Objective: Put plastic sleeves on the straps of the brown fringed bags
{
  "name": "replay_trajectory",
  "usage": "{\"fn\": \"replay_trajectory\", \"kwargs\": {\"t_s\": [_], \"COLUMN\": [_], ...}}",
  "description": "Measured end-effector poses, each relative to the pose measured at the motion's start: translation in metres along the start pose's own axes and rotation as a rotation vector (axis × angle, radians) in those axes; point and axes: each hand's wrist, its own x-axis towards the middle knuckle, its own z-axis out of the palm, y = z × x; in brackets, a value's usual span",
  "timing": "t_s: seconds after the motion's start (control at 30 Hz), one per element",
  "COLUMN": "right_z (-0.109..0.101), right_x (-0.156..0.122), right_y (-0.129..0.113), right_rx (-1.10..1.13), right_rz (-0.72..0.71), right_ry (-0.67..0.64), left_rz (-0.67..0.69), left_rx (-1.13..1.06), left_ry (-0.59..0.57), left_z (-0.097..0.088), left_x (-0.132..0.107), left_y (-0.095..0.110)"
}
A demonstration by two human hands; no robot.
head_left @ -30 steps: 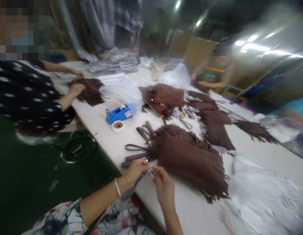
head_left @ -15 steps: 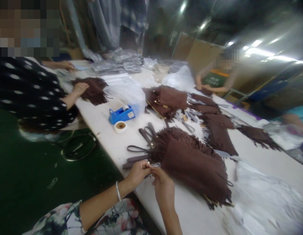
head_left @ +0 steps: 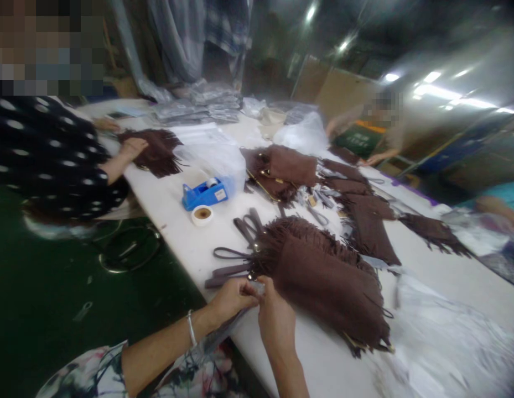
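Observation:
My left hand (head_left: pixel 232 297), with a silver bangle at its wrist, is closed in a pinch at the near table edge. My right hand (head_left: pixel 277 315) pinches close beside it, the fingertips of both hands nearly meeting. Between them is a grey strip (head_left: pixel 226 330), which trails down behind my left wrist; its exact kind is unclear. Just beyond my hands lies a stack of brown fringed pouches (head_left: pixel 323 276). Their wrist straps (head_left: pixel 232 253) stick out to the left, above my left hand.
A blue tape dispenser (head_left: pixel 204 193) and a tape roll (head_left: pixel 202 215) stand left of the stack. More brown pouches (head_left: pixel 293 166) lie farther back. Clear plastic bags (head_left: pixel 451 331) spread at right. A person in polka dots (head_left: pixel 45 155) handles a pouch at left; others work across the table.
The grey strip now shows between my hands and below my left wrist. My left forearm has shifted slightly left and down. The person across the table has moved their arms apart.

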Motion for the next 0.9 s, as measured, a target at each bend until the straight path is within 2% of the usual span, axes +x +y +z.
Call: {"fn": "replay_trajectory", "kwargs": {"t_s": [0.13,0.33,0.4,0.6,0.73,0.9], "right_z": [0.006,0.031,0.038,0.037,0.034,0.043], "right_x": [-0.002,-0.021,-0.026,-0.028,-0.029,-0.031], "right_y": [0.003,0.001,-0.001,-0.008,-0.01,-0.014], "right_rx": [0.162,0.796,0.928,0.991,1.038,1.135], "right_rz": [0.063,0.31,0.366,0.437,0.528,0.618], "right_ry": [0.038,0.164,0.195,0.218,0.226,0.303], "left_rz": [0.018,-0.032,-0.055,-0.045,-0.016,-0.013], "left_rx": [0.013,-0.023,-0.035,-0.027,-0.038,-0.093], "left_ry": [0.104,0.132,0.13,0.174,0.194,0.175], "left_z": [0.002,0.005,0.006,0.011,0.013,0.014], "left_x": [0.003,0.002,0.0,-0.005,-0.008,-0.01], "left_y": [-0.008,-0.009,-0.007,-0.001,-0.004,-0.008]}}
